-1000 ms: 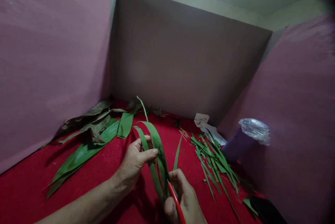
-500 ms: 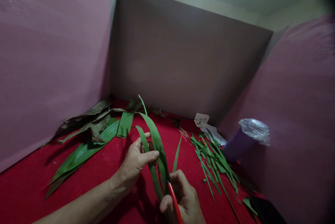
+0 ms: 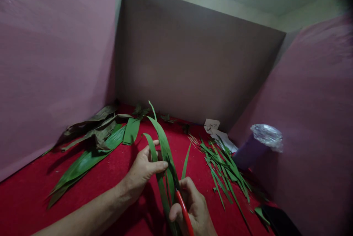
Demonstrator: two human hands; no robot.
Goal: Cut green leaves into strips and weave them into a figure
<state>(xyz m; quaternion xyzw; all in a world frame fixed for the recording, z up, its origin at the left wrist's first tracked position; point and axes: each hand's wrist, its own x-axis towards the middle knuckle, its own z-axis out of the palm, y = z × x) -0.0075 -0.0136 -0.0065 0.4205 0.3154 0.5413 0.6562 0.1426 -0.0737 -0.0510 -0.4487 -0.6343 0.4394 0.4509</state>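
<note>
Long green leaf strips (image 3: 164, 144) stand upright in front of me, split lengthwise. My left hand (image 3: 146, 166) pinches them at mid-height, its thumb across the front. Lower down and to the right, my right hand (image 3: 194, 204) is closed around a slim red-handled tool (image 3: 184, 210). The tool's narrow tip rests against the leaf's right edge; its exact kind is hidden by the fingers. Another narrow green strip (image 3: 186, 162) sticks up just behind my right hand.
Broad green leaves (image 3: 88, 158) and dried brown leaves (image 3: 96, 127) lie left on the red cloth (image 3: 110, 177). Cut green strips (image 3: 226, 170) are heaped right, near papers (image 3: 222, 138), a purple container with a foil-like top (image 3: 266, 136) and a dark flat object (image 3: 280, 221).
The upper leaf tip has shifted slightly right, and the red-handled tool has moved a little against the leaf. Both hands keep their hold.
</note>
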